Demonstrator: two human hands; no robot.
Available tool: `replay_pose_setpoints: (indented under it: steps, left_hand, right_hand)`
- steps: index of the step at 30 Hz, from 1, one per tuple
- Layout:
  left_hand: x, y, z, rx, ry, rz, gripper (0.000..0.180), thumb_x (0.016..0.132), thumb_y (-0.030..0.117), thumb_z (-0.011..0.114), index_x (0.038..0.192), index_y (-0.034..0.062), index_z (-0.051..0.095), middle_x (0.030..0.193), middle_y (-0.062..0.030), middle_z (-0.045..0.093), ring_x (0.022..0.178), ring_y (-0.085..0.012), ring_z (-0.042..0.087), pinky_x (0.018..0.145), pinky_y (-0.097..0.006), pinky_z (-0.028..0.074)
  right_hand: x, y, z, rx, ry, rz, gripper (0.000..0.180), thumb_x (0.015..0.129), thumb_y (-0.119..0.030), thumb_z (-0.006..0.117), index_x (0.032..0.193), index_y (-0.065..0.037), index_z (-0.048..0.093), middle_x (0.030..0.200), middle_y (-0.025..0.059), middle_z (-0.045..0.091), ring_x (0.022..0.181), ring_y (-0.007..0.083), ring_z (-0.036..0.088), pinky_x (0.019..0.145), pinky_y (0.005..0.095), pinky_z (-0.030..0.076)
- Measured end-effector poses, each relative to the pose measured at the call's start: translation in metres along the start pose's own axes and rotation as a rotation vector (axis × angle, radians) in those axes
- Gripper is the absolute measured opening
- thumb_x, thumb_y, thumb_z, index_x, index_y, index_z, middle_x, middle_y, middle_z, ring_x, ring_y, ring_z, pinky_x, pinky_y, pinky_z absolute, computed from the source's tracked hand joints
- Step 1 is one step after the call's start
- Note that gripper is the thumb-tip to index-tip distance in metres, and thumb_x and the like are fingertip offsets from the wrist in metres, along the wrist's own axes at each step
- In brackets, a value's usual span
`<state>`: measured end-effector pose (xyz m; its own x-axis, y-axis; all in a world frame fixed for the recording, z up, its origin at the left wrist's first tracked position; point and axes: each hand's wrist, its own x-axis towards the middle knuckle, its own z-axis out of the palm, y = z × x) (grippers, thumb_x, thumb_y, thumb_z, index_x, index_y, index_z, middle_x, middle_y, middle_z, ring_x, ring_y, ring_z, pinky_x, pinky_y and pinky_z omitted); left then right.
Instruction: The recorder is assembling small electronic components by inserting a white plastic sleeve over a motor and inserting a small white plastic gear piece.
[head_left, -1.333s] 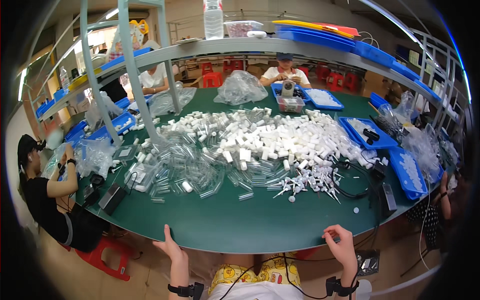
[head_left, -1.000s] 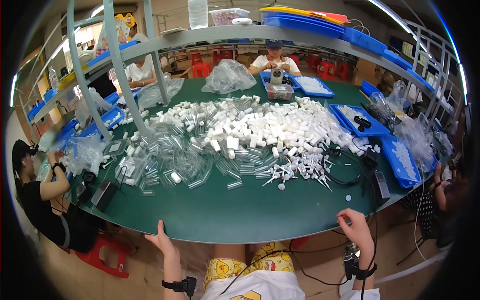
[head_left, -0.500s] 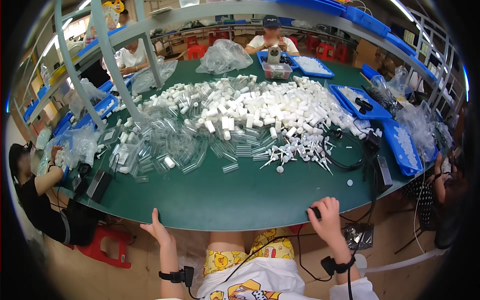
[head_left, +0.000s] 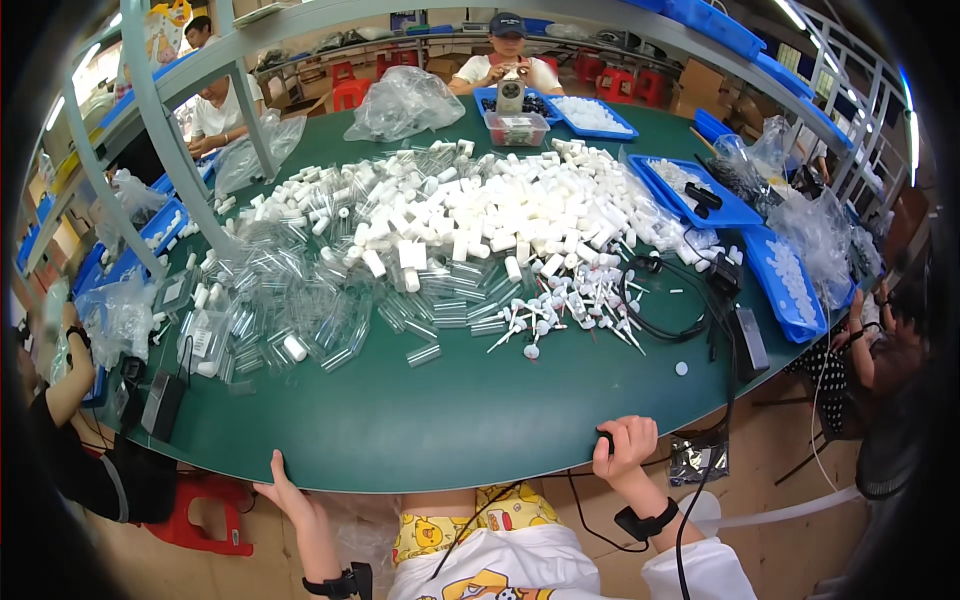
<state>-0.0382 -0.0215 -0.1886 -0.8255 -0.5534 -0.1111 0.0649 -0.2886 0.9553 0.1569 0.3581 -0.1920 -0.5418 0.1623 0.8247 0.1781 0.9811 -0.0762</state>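
My left hand (head_left: 291, 498) rests at the near edge of the green table (head_left: 420, 425), thumb up and fingers stretched out, holding nothing. At the same edge to the right, my right hand (head_left: 630, 446) is closed round a small black object (head_left: 604, 440), mostly hidden by the fingers. Beyond my hands lies a large heap of white cylindrical pieces (head_left: 490, 215). Clear plastic tubes (head_left: 425, 355) are scattered in front and to the left of it. Small white pieces with thin stems (head_left: 575, 305) lie in a cluster nearer my right hand.
Blue trays (head_left: 785, 285) with white parts line the right side. Black cables (head_left: 640, 305) and a dark box (head_left: 750, 340) lie at the right, another dark box (head_left: 162, 405) at the left. Grey metal rails (head_left: 180, 130) rise at the left. Co-workers sit around the table.
The view has shifted, so the table and its contents sit further left and the near edge lower. Both hands stay at the table edge; my right hand still holds the small black object.
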Motion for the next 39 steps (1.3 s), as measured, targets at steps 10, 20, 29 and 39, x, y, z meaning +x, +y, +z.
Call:
replay_pose_setpoints:
  steps: [10,20,29,39]
  left_hand:
    - [-0.040,0.023,0.027,0.760,0.045,0.605,0.070,0.079,0.003,0.062,0.134,-0.0005,0.020,0.128,-0.0178,0.028,0.115,-0.0271,0.034,0.101,-0.042,0.026]
    - [-0.069,0.007,0.088,0.603,-0.815,0.578,0.065,0.074,0.001,0.061,0.129,-0.0012,0.026,0.119,-0.0177,0.034,0.105,-0.0267,0.043,0.095,-0.038,0.033]
    - [-0.072,0.017,0.088,0.793,-0.916,0.704,0.059,0.073,0.004,0.064,0.123,-0.0022,0.034,0.115,-0.0205,0.038,0.104,-0.0327,0.043,0.094,-0.040,0.034]
    - [-0.073,0.021,0.089,0.970,-0.914,0.788,0.031,0.075,0.012,0.063,0.103,0.0031,0.054,0.107,-0.0154,0.046,0.105,-0.0327,0.042,0.094,-0.044,0.030]
  right_hand:
    - [0.002,-0.006,-0.003,0.017,-0.057,0.065,0.013,0.071,-0.022,0.053,0.072,-0.010,0.060,0.070,0.0047,0.050,0.065,0.0233,0.046,0.059,0.0351,0.036]
    - [0.060,-0.021,-0.008,0.293,-0.129,0.712,0.045,0.074,-0.005,0.064,0.115,-0.001,0.046,0.088,0.0133,0.054,0.074,0.0265,0.052,0.071,0.0355,0.044]
    - [0.130,0.057,0.036,-0.174,-0.793,0.332,0.062,0.074,-0.019,0.068,0.125,-0.001,0.038,0.107,0.0214,0.051,0.092,0.0381,0.055,0.076,0.0456,0.047]
    - [0.142,0.056,0.053,-0.150,-0.732,0.218,0.030,0.073,-0.021,0.072,0.091,-0.004,0.055,0.088,0.0129,0.051,0.080,0.0315,0.055,0.072,0.0398,0.046]
